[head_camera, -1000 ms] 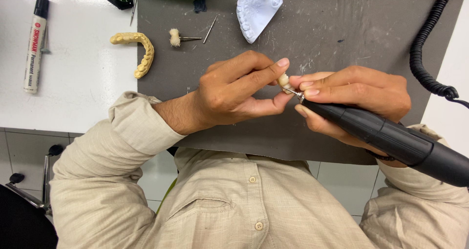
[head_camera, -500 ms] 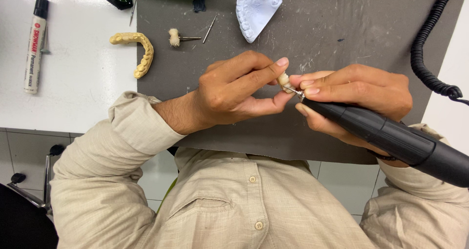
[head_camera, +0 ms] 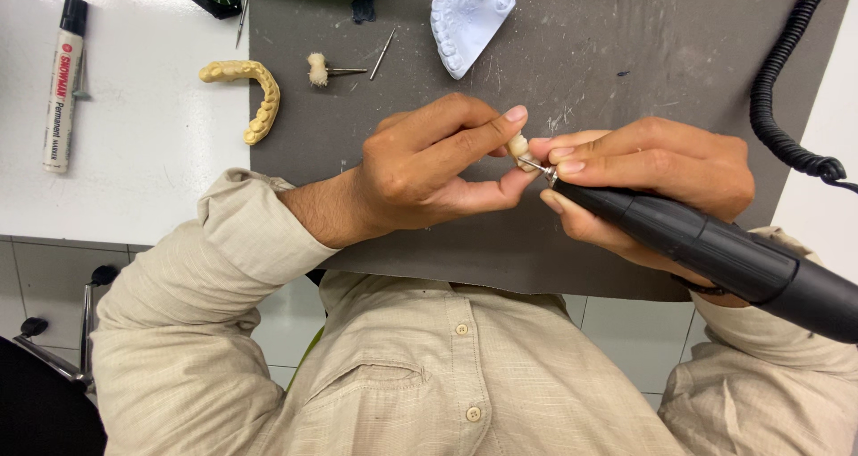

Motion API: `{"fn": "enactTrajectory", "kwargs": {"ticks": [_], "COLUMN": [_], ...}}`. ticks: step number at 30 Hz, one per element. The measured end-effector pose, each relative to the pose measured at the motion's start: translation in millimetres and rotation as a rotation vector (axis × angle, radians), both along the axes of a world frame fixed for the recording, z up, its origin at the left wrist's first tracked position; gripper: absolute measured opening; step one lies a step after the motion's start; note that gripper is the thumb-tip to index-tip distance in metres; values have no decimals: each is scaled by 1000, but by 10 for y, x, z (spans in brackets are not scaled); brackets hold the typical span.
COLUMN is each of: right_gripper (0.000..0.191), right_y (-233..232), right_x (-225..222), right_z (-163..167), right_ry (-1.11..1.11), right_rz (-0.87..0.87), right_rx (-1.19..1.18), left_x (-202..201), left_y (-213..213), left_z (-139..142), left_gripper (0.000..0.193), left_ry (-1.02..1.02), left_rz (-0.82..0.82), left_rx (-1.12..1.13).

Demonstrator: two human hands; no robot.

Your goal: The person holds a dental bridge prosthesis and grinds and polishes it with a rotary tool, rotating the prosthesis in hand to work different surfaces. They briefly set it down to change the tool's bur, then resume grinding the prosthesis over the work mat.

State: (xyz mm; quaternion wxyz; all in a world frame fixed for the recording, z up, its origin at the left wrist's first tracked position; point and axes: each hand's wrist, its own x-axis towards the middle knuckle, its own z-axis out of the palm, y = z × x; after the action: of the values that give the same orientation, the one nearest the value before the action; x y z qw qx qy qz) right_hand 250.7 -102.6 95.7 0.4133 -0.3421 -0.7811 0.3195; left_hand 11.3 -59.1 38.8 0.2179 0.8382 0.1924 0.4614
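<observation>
Left hand pinches a small cream tooth piece between thumb and forefinger, above the grey mat. Right hand grips a black handpiece like a pen, its grip closed around the barrel; the metal bur touches the tooth piece. Beyond, on the mat: a mounted polishing wheel, a loose bur and a white dental cast. On the white surface, left: a yellow arch model and a marker. A coiled cord runs at right.
</observation>
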Motion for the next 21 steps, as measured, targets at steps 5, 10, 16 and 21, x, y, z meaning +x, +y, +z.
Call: {"fn": "enactTrajectory", "kwargs": {"ticks": [5, 10, 16, 21], "right_gripper": [28, 28, 28, 29], "right_y": [2, 4, 9, 16], "right_x": [-2, 7, -14, -7], "right_z": [1, 49, 18, -16], "right_ry": [-2, 2, 15, 11], "right_rz": [-3, 2, -12, 19], "right_rx": [-33, -25, -2, 24], "left_x": [5, -2, -6, 15], "left_y": [10, 5, 8, 4], "left_z": [0, 10, 14, 9], "left_gripper": [43, 44, 44, 44], "left_ry": [1, -6, -15, -12], "left_rz": [-6, 8, 6, 19], "left_rx": [5, 7, 6, 10]}}
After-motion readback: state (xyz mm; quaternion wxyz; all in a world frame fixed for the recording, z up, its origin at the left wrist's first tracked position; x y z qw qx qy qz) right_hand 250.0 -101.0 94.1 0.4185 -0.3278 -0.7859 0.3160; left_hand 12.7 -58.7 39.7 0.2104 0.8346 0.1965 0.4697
